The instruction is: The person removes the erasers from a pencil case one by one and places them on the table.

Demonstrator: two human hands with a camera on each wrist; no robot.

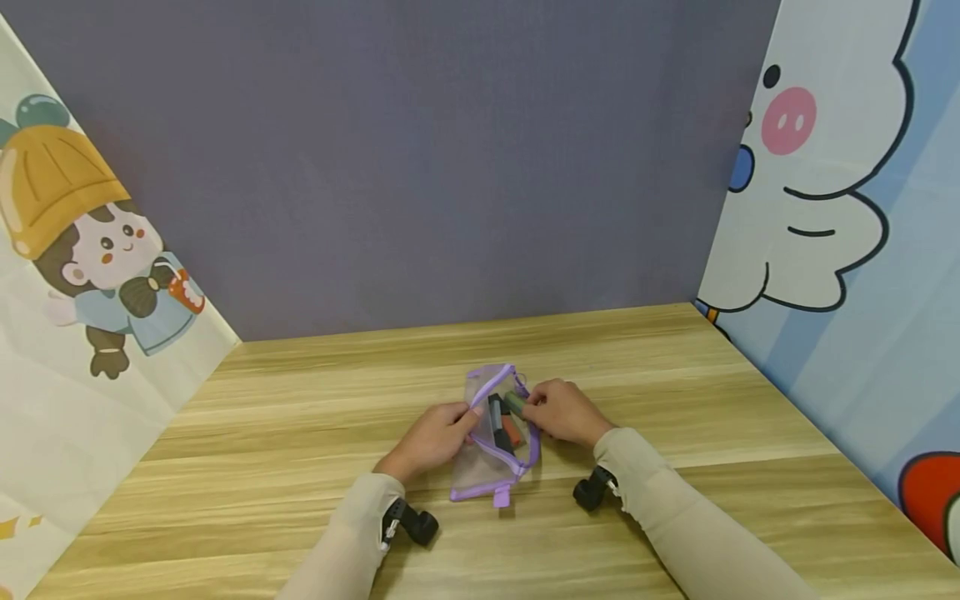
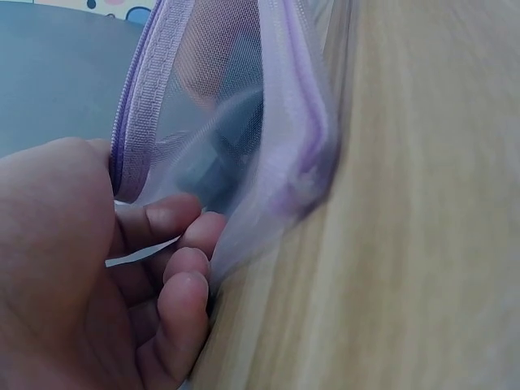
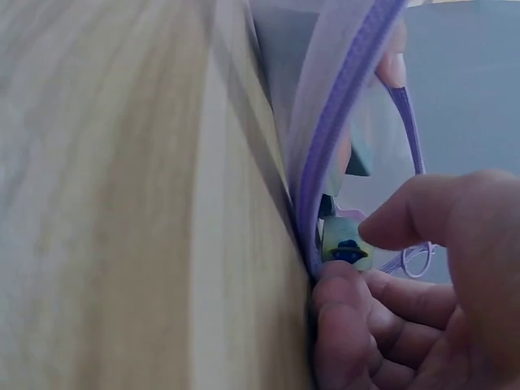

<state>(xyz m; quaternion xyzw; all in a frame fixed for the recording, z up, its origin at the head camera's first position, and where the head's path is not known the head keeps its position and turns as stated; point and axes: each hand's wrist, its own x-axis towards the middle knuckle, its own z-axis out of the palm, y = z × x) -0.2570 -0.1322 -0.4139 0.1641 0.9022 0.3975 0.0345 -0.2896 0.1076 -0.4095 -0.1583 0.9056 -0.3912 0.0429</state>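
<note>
A mesh pouch with purple zipper edging (image 1: 480, 477) lies on the table, its mouth spread apart. The left hand (image 1: 438, 435) pinches the pouch's left edge between thumb and fingers; in the left wrist view that hand (image 2: 106, 260) has its fingers curled against the mesh (image 2: 211, 138). At the right side of the mouth, the right hand (image 1: 566, 411) pinches a small green item (image 1: 515, 403). The right wrist view shows this item's end (image 3: 348, 244) between thumb and fingers of the right hand (image 3: 422, 284). Inside the pouch are a dark stick-like item (image 1: 498, 421) and an orange-red item (image 1: 513, 430).
The wood-grain table (image 1: 300, 417) surrounds the pouch. A grey panel (image 1: 450, 167) stands behind, with cartoon-printed sheets at left (image 1: 45, 417) and right (image 1: 862, 350). A purple cord loop (image 3: 418, 262) hangs by the pouch's zipper.
</note>
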